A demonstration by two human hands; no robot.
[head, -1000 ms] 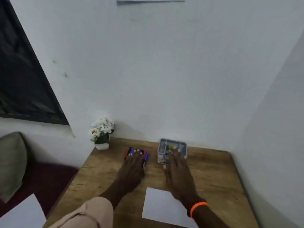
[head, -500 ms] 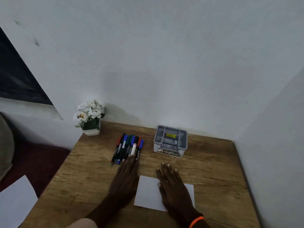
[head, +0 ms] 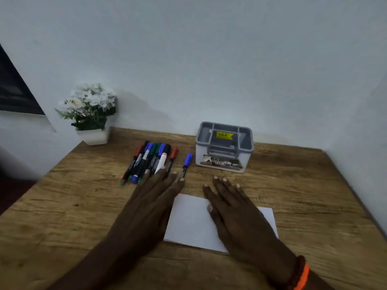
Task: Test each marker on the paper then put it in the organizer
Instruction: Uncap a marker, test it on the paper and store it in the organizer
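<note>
At far left of wooden desk (head: 62, 206), bundle of red, blue, green and black capped markers (head: 150, 162), long axes running toward wall, slightly tilted right. Left hand (head: 146, 204) flat, fingers straight and spread, gripping nothing, fingertips (head: 173, 173) at near ends of bundle. Just right of fingertips, lone blue-capped black marker (head: 186, 165), same axis, near end beside little finger; touching or not, cannot tell. Left hand judged nearer for pickup. Right hand (head: 240, 216) flat, relaxed, resting on white paper sheet (head: 188, 220). Beyond, grey plastic compartment organizer (head: 224, 160), seemingly markerless.
</note>
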